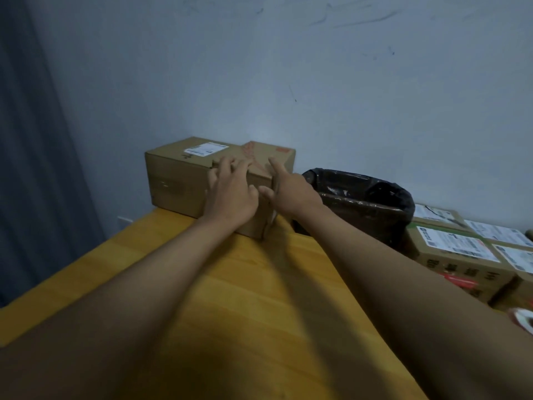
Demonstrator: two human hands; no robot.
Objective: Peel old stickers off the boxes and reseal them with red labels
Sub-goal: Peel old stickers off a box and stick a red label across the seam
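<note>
A brown cardboard box (176, 177) stands at the far edge of the yellow wooden table (225, 284), against the wall. A white shipping sticker (205, 148) lies on its top, and a small red label (282, 150) sits near its far right corner. My left hand (230, 192) rests on the box's near top edge with the fingers spread flat on the top. My right hand (288, 189) is at the box's right end, index finger stretched along the top, thumb against the side. Neither hand holds anything loose.
A bin lined with a black bag (363, 203) stands right of the box. Further right are several stacked cardboard boxes with white stickers (458, 249). A red-and-white roll (523, 320) shows at the right edge. A grey curtain (34, 140) hangs at left.
</note>
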